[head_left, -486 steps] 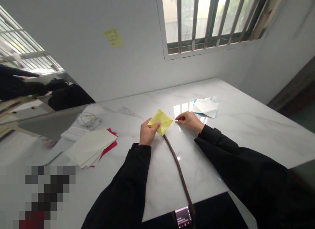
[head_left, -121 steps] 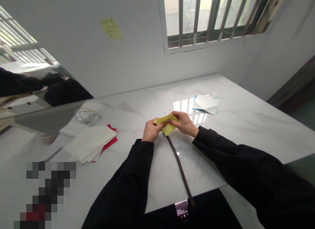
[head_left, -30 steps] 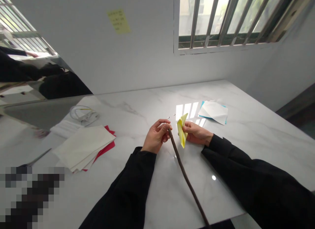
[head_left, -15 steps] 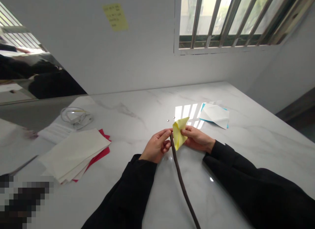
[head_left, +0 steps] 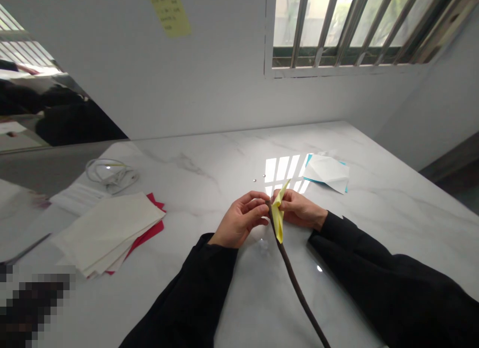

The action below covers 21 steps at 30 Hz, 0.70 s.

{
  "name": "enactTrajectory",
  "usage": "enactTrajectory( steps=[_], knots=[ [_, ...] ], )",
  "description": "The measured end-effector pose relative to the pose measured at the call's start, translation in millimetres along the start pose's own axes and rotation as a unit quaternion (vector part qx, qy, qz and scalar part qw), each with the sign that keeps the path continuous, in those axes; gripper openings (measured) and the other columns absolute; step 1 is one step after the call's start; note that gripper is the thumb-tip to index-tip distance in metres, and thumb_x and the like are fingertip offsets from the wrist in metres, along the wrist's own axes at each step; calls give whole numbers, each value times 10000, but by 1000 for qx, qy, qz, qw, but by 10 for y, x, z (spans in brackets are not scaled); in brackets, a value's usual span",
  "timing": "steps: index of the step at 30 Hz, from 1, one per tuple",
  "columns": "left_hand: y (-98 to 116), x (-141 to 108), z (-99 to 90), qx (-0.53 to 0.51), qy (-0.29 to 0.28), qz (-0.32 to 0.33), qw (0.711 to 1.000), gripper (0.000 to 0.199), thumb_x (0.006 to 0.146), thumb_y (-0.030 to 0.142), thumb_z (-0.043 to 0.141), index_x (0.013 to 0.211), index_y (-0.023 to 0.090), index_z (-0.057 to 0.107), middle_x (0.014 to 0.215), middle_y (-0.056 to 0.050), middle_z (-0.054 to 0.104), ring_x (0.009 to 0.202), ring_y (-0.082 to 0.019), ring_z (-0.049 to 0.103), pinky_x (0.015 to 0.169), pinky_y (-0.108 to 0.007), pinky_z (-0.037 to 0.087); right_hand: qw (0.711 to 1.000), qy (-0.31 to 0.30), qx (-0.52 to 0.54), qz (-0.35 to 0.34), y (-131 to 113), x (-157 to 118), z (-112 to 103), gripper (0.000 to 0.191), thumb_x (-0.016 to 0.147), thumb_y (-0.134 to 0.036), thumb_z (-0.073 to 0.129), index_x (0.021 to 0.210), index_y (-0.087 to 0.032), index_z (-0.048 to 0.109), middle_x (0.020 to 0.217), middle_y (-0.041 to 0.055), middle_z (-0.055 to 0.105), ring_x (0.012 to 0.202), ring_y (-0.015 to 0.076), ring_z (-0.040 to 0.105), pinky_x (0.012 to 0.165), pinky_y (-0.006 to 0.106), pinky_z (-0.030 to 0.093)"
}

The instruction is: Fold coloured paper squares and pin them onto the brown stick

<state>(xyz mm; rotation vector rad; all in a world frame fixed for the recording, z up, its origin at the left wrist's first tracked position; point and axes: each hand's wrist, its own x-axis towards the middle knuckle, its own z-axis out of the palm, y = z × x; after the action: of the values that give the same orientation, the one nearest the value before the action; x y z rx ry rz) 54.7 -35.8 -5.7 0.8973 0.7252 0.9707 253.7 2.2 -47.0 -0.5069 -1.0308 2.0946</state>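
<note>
Above the marble-patterned table (head_left: 209, 198), my left hand (head_left: 243, 218) pinches the upper end of a thin dark-brown stick (head_left: 295, 285), its fingers curled round the tip. The stick slants down toward me and leaves the bottom of the view. My right hand (head_left: 299, 209) is closed on a folded piece of yellow paper (head_left: 278, 221), thumb on the near side. Seen nearly edge-on, the paper lies against the stick just below its tip. Some fingers of the right hand are hidden behind the paper.
White and red sheets (head_left: 112, 228) lie fanned at left, near a coiled white cable (head_left: 110, 173). White and blue paper (head_left: 327, 171) rests at right. Two tiny shiny beads (head_left: 255, 180) sit beyond my hands. A yellow note (head_left: 170, 14) is on the wall beside a barred window (head_left: 348, 29).
My right hand has turned the yellow paper from facing me to nearly edge-on, against the stick. The stick's tip and my left hand have shifted slightly right.
</note>
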Motion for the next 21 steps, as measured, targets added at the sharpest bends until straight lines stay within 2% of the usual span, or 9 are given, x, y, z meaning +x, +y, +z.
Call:
enactTrajectory(
  steps=[4,9,21],
  knots=[
    [6,-17,42,15,0,7,1000,367,698,385,949,933,172,766,858,-54,735,731,-148,669,679,-266,543,1000,-1,-12,-12,22,-6,-11,402,651,-367,993,802,-182,670,756,-13,678,697,129,648,713,257,521],
    [13,-23,65,27,-23,14,999,337,691,400,951,902,181,805,791,-31,719,657,-116,625,652,-258,527,999,-10,-28,-37,31,-10,1,384,668,-366,981,769,-187,657,758,-13,668,683,127,634,662,249,508],
    [24,-48,88,40,-44,16,998,291,700,387,939,877,193,816,828,-34,726,653,-117,612,651,-269,521,998,-20,-44,-46,20,-41,44,348,709,-377,949,739,-197,653,805,9,676,702,161,657,664,305,540]
  ],
)
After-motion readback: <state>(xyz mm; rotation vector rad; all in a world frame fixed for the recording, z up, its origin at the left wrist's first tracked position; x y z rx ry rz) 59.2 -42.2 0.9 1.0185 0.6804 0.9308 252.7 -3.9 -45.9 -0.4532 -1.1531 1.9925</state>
